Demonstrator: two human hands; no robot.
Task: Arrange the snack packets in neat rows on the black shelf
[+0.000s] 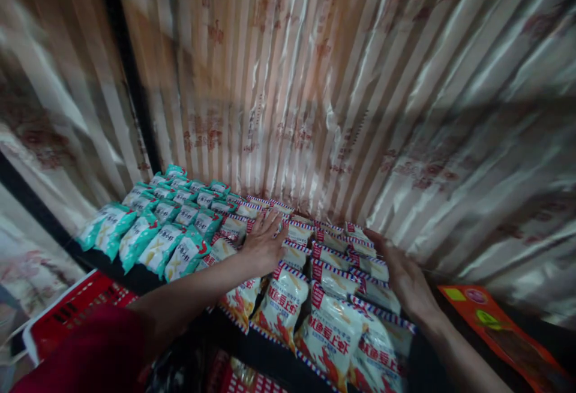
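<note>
Rows of white snack bags [281,300] with red lettering and blue-and-red striped edges stand packed together on a dark shelf. My left hand [265,246] lies across the tops of the bags in the left-hand rows, fingers stretched out and a little apart. At the right end of the same rows, my right hand [405,273] rests along the side of the bags, its fingers extended toward the back; some of its fingertips are hard to make out. Neither hand has a bag in its grasp.
Teal-and-white snack bags [162,249] fill the shelf to the left. An orange packet [499,327] lies at the right, and a red-and-white package [85,306] sits lower left. Wrinkled printed sheeting [288,93] hangs behind, with a black upright post [135,87] at the left.
</note>
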